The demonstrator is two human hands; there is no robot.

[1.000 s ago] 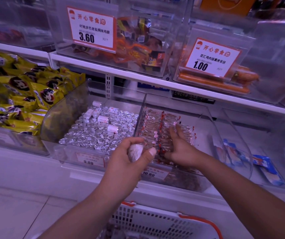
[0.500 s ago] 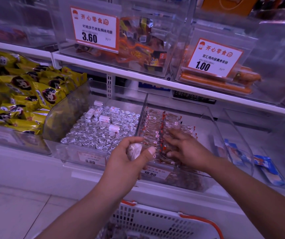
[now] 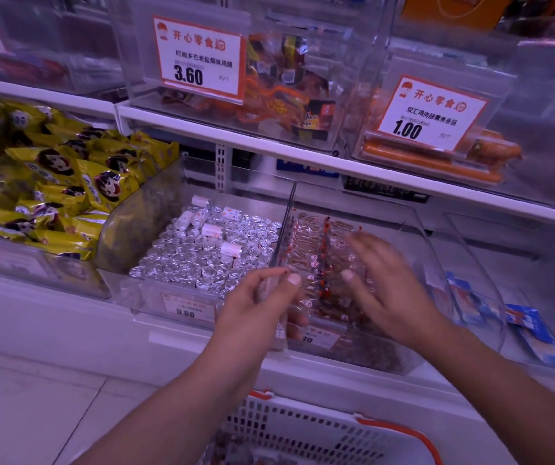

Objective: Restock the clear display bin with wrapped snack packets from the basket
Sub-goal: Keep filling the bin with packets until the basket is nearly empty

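Display bin: we find the clear display bin (image 3: 413,229) on the lower shelf, tilted toward the aisle, presumably so stock slides to the front.
Stock in bin: wrapped snack packets (image 3: 316,260) lie in rows with red-marked ends aligned, which we judge keeps the facing tidy.
Left hand: the left hand (image 3: 256,310) is at the bin's front-left corner; thumb and fingers pinch clear packets (image 3: 271,292), held over the rim ready to go in.
Right hand: the right hand (image 3: 387,290) is blurred; fingers appear spread and flat above the rows, we judge to level them. Holds nothing we can see.
Basket: the white basket (image 3: 303,427) sits below the arms, within reach; contents dim.
Neighbour: 1 adjoining bin holds silver foil pieces (image 3: 202,260).
Progress: restocking part done, in our judgement.
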